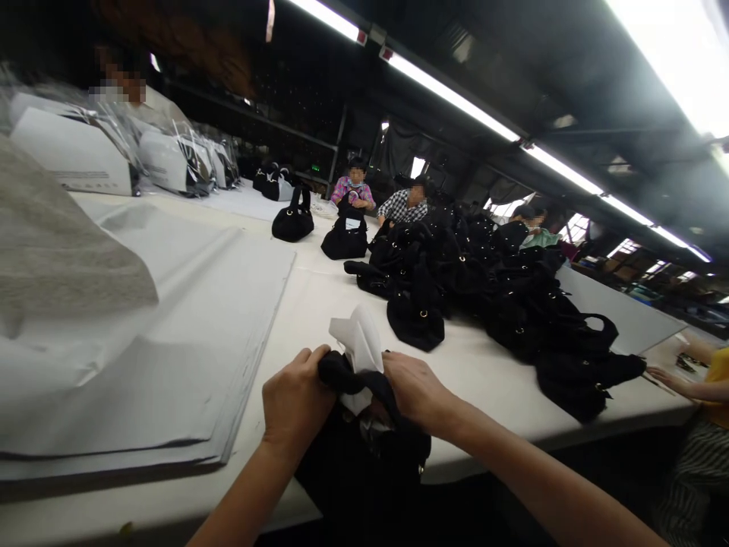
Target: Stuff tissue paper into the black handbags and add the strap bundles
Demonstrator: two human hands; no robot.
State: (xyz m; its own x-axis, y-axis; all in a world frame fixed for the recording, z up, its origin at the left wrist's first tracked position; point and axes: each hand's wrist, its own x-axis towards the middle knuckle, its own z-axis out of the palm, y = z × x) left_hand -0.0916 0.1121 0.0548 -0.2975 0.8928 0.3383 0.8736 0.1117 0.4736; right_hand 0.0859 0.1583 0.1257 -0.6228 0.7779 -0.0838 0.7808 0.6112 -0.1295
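A black handbag (364,463) is right in front of me at the table's near edge. White paper (364,338) sticks up out of its opening, behind the looped black handle. My left hand (297,395) is closed on the bag's left side, near the handle. On the other side, my right hand (418,391) grips the bag's far right edge, its fingertips hidden behind the fabric and paper. Something shiny, perhaps clear plastic, shows inside the opening, too small to name.
A stack of pale sheets (171,365) lies to the left on the white table (319,292). A large heap of black handbags (456,266) covers the right side. Packed bags in clear plastic (80,148) stand at the far left. Several people sit or stand around the table.
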